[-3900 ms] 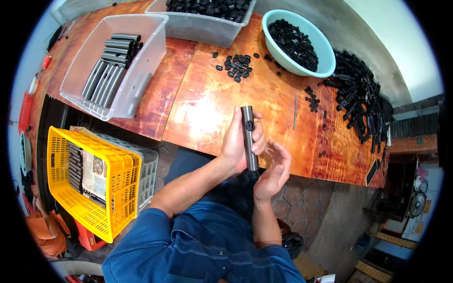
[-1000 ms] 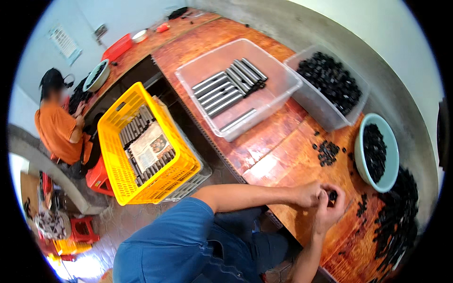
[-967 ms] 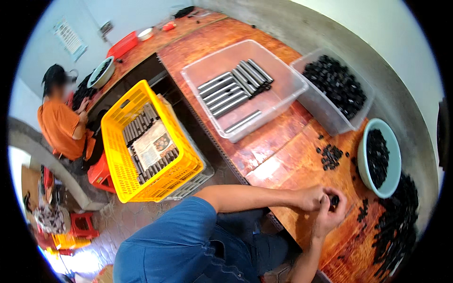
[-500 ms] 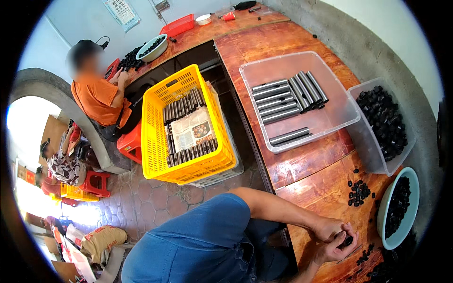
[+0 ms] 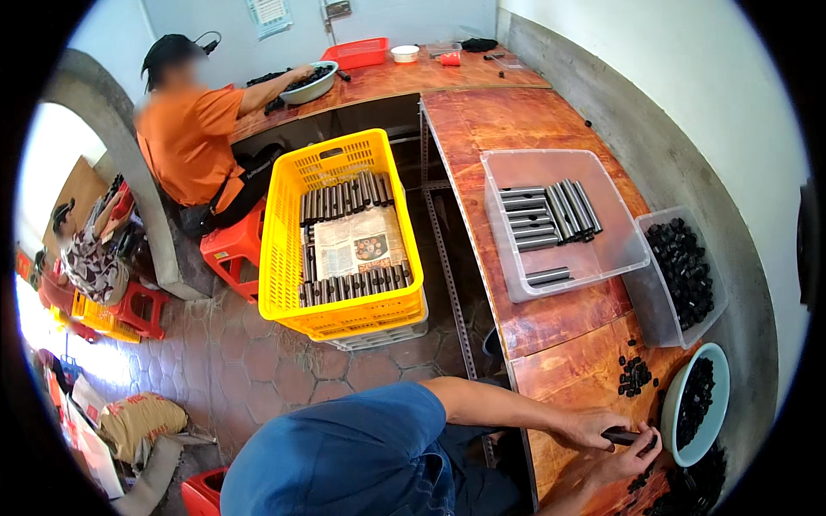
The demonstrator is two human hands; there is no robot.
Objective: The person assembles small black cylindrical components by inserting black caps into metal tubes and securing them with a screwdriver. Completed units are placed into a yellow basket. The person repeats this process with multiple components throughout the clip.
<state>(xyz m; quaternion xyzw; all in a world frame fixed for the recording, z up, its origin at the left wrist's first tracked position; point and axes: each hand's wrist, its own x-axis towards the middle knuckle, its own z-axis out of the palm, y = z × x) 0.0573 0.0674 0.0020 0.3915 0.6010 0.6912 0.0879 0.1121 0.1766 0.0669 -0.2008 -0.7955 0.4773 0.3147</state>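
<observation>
Over the wooden table, my left hand (image 5: 592,426) is closed round one end of a dark tube (image 5: 621,436). My right hand (image 5: 633,457) closes on its other end, fingers wrapped round it, so that end is partly hidden. Beside my hands stands a pale green bowl (image 5: 721,408) of small black parts. A loose cluster of black caps (image 5: 635,377) lies on the table just beyond my left hand. More small black pieces (image 5: 688,486) are heaped near my right forearm.
A clear plastic bin (image 5: 602,273) holds several metal tubes (image 5: 568,211). Next to it, another bin (image 5: 641,297) is full of black caps (image 5: 680,271). A yellow crate (image 5: 275,249) with tubes and newspaper stands left of the table. A co-worker in orange (image 5: 194,129) sits at the far table.
The view has shifted. The tube now shows lengthwise between my hands, where before mainly its dark end showed. The co-worker's arm now reaches into the far bowl.
</observation>
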